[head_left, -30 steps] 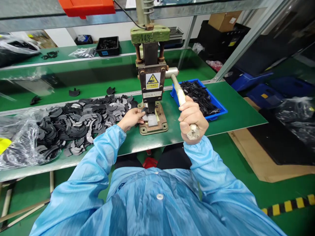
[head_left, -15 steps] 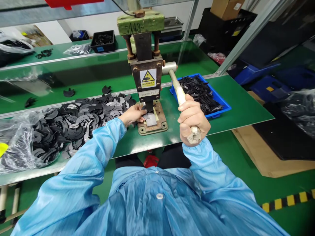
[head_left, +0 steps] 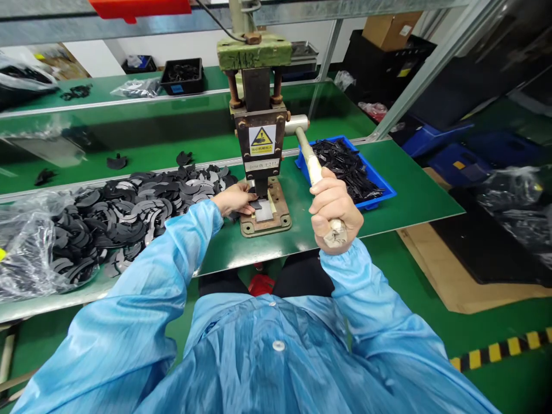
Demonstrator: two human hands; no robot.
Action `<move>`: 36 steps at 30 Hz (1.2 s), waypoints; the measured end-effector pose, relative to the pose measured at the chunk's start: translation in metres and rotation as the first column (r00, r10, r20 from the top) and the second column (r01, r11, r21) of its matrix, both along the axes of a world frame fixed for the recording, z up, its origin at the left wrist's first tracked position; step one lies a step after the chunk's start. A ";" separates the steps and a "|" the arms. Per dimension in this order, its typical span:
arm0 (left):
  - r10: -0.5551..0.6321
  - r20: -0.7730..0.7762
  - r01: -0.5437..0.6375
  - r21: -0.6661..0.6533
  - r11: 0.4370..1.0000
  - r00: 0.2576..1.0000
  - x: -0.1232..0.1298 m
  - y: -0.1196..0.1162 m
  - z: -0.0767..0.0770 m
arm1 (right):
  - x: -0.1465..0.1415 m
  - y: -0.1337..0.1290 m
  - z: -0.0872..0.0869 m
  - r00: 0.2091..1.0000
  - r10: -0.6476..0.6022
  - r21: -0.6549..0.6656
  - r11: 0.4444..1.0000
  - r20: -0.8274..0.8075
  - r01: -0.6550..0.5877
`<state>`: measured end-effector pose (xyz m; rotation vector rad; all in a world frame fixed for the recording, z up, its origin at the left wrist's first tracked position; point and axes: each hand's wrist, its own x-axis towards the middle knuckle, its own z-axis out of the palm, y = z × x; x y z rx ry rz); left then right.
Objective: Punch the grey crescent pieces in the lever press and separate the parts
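A hand press (head_left: 261, 141) with a yellow warning label stands on the green bench. My right hand (head_left: 335, 208) is wrapped round its lever (head_left: 307, 150), near the taped end. At the press base (head_left: 278, 202), my left hand (head_left: 236, 199) pinches a small dark curved piece (head_left: 256, 203) beside the black punch (head_left: 261, 188). Part of that piece is hidden by my fingers and the punch. A light metal plate (head_left: 264, 212) lies below it on the base. Left of my left hand spreads a heap of black curved pieces (head_left: 142, 210).
A blue bin (head_left: 379, 198) full of thin black pieces sits right of the press. Clear plastic bag (head_left: 30, 259) lies over the heap's left end. Behind, a black tray (head_left: 181, 86) stands on the rear shelf. A metal post (head_left: 401, 95) slants at right.
The view has shifted a little. The press ram and top plate sit slightly lower, and the lever with my right hand is a little lower too. My left hand keeps its place at the punch.
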<state>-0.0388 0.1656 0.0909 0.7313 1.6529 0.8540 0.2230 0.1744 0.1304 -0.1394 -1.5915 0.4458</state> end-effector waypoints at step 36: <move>0.059 0.000 -0.059 -0.062 0.996 0.998 0.005 -0.005 -0.006 | -0.010 0.001 -0.001 0.995 0.016 0.011 1.000 -0.100 -0.015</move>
